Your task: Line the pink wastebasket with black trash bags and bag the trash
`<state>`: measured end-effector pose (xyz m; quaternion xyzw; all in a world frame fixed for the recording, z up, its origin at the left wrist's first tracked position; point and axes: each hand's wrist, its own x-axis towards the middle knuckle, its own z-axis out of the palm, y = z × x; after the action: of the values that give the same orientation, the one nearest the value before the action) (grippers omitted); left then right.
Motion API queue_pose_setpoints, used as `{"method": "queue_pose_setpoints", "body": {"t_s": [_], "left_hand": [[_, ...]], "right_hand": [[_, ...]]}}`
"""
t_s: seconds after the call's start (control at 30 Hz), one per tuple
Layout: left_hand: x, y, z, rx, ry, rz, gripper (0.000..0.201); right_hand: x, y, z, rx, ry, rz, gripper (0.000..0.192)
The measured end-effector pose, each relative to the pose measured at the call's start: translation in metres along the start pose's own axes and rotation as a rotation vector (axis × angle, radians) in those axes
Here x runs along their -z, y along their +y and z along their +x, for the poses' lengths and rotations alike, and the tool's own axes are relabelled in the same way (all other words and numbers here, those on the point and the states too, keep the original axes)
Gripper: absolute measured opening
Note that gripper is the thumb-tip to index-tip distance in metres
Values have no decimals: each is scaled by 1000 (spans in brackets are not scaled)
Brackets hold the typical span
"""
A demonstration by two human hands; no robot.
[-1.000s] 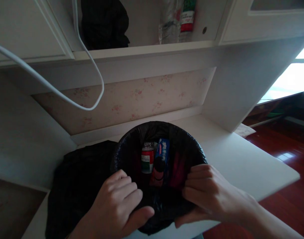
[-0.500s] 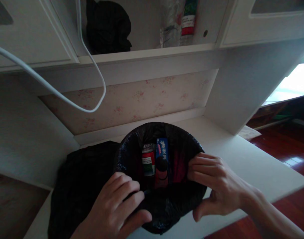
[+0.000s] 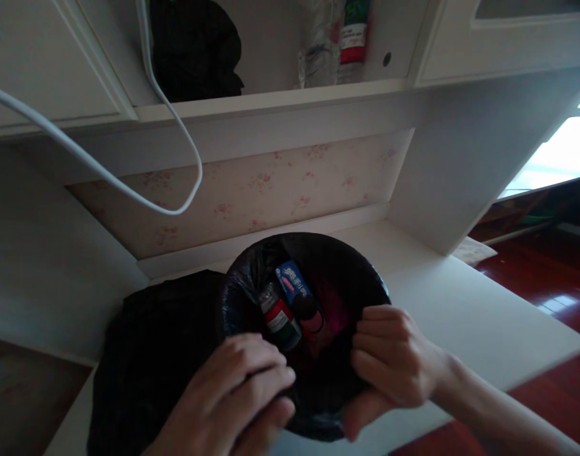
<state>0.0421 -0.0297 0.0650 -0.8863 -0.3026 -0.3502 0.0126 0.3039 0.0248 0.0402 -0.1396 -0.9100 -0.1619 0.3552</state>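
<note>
A round bin lined with a black trash bag (image 3: 366, 272) stands on the white desk, the bag folded over its rim. Inside lie a bottle (image 3: 280, 320) with a red, white and green label and a blue snack box (image 3: 294, 282), side by side and slanted. My left hand (image 3: 237, 386) curls over the near left rim, fingers inside and thumb toward the front; its fingertips are slightly blurred. On the right rim, my right hand (image 3: 394, 358) is closed on the bag's edge, thumb on the outside. The bin's outer wall is hidden by the bag.
Another black bag (image 3: 151, 361) lies left of the bin on the desk (image 3: 442, 304). A white cable (image 3: 128, 190) hangs in front of the shelf (image 3: 270, 101), which holds a black bag (image 3: 194, 50), a clear bottle (image 3: 321, 57) and a labelled bottle (image 3: 354, 38).
The bottle and box in the bin have turned from upright to a slant, tops leaning left. My right hand has moved slightly left and nearer; my left hand has shifted slightly right.
</note>
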Motion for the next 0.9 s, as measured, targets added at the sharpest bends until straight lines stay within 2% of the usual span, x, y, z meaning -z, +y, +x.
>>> {"method": "queue_pose_setpoints", "body": {"t_s": [0.1, 0.17, 0.23, 0.3, 0.37, 0.5, 0.63, 0.7, 0.77, 0.83, 0.9], "left_hand": [[13, -38, 2, 28, -22, 119, 17], [11, -62, 0, 24, -39, 208, 18], [4, -76, -2, 14, -54, 238, 17], [-6, -79, -2, -7, -34, 224, 17], [-16, -74, 0, -39, -3, 197, 24], [-31, -52, 5, -61, 47, 191, 41], [-54, -16, 4, 11, 122, 272, 35], [-64, 3, 1, 85, 197, 282, 35], [-64, 15, -4, 146, 267, 246, 36], [-51, 16, -7, 159, 246, 189, 29], [-31, 4, -8, 114, 157, 138, 23]], "right_hand": [[4, 41, -24, -5, 94, 103, 66], [8, 64, -39, -78, 130, 178, 58], [12, 74, -47, -134, 171, 171, 45], [17, 70, -45, -178, 224, 111, 27], [20, 51, -34, -230, 258, 82, 14], [15, -8, 0, -317, 226, 132, 11], [0, -50, 18, -432, 146, 106, 10], [-6, -57, 21, -454, 110, 103, 14], [-7, -57, 21, -446, 99, 106, 18], [-7, -51, 20, -414, 116, 103, 23], [-6, -42, 17, -373, 125, 83, 29]]}}
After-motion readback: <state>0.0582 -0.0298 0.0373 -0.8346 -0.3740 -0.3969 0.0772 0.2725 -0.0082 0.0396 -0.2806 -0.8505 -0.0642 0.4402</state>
